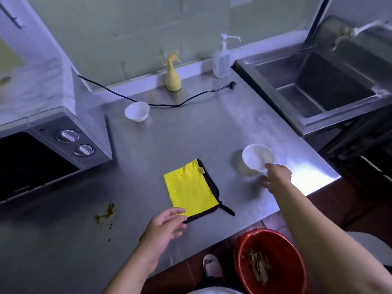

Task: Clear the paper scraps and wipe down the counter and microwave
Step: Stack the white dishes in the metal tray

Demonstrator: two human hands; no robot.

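Fingers [176, 211] of left hand [163, 225] loosely spread, holding nothing, tips at near corner of yellow cloth [191, 187], which lies flat at 6 o'clock on counter [191, 134]. Right hand [277, 177] at 4 o'clock, index finger on near rim of white bowl [257, 157]; bowl blurred, cannot tell whether the fingers pinch it. Brown stain [106, 214] at 8 o'clock, just in front of microwave [42, 155] at 9 o'clock. Brownish scraps [259, 269] lie inside red bucket [239, 247] on the floor, 5 o'clock. Second bowl [136, 111] at 11 o'clock; spray bottle [172, 73] at 12 o'clock; sink [318, 85] at 2 o'clock.
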